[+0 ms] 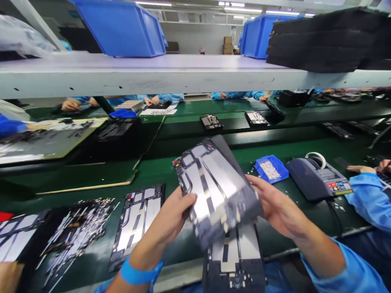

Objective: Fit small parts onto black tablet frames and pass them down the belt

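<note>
My left hand (172, 213) grips the left edge of an opened tablet (215, 179), thumb on top, silver battery cells facing up. My right hand (276, 205) holds the right side, its fingers partly hidden behind the dark edge. The tablet is tilted, and its lower part is blurred. A dark flat panel (227, 148) shows behind its top corner. Below it, partly covered, another opened tablet (235, 260) lies at the table's front edge. A similar tablet (137, 219) rests to the left of my left forearm.
At left lies a heap of thin strips (81, 232) beside another tablet (18, 232). On the right are a small blue tray (282, 173) of pale pieces, a tape dispenser (314, 179) and a co-worker's sleeve (371, 199). A shelf (183, 81) with blue bins (122, 28) crosses above.
</note>
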`<action>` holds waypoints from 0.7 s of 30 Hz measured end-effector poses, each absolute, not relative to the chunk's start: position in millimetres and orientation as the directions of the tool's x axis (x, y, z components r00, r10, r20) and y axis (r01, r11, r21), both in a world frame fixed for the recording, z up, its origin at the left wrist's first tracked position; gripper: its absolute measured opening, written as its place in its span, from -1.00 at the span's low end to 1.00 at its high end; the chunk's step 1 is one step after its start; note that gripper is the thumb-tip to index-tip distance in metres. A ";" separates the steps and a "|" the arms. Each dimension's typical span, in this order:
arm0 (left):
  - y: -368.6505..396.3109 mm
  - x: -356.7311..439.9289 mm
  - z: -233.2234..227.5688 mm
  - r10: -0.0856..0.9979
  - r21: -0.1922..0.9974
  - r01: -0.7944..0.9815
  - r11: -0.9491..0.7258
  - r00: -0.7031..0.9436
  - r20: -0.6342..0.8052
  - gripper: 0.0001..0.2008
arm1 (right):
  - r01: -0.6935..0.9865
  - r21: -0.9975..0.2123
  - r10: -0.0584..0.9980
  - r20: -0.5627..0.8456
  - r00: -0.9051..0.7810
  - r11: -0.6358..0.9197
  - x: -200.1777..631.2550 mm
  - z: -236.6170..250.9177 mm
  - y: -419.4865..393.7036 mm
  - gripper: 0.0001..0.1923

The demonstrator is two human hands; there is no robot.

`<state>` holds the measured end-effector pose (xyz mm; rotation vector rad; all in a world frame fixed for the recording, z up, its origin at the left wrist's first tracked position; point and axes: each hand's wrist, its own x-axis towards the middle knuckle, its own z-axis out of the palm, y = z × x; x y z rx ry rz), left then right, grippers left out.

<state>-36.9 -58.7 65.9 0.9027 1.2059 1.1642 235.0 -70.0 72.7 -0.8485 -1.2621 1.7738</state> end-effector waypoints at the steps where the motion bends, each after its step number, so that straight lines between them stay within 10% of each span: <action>1: -70.7 -37.6 66.0 0.976 0.975 -0.073 0.212 0.059 -0.208 -0.63 | -0.197 -0.959 0.878 -0.092 -0.469 -0.206 253.4 66.6 -85.0 -0.02; 8: -112.1 -29.8 22.0 0.979 0.871 0.488 0.060 0.141 -0.146 -0.46 | 0.333 -0.932 0.942 -0.234 -0.241 -0.146 292.3 0.9 -142.3 -0.20; 16: -161.1 -12.7 -49.6 0.985 0.921 0.375 0.110 0.085 -0.152 -0.27 | 0.224 -0.974 0.952 -0.093 -0.291 -0.027 261.2 -31.2 -131.7 -0.08; 21: -127.2 -25.3 -24.3 0.987 0.793 0.599 -0.110 -0.027 0.158 -0.46 | 0.261 -0.965 0.977 -0.084 -0.197 -0.031 275.8 -22.6 -122.5 -0.16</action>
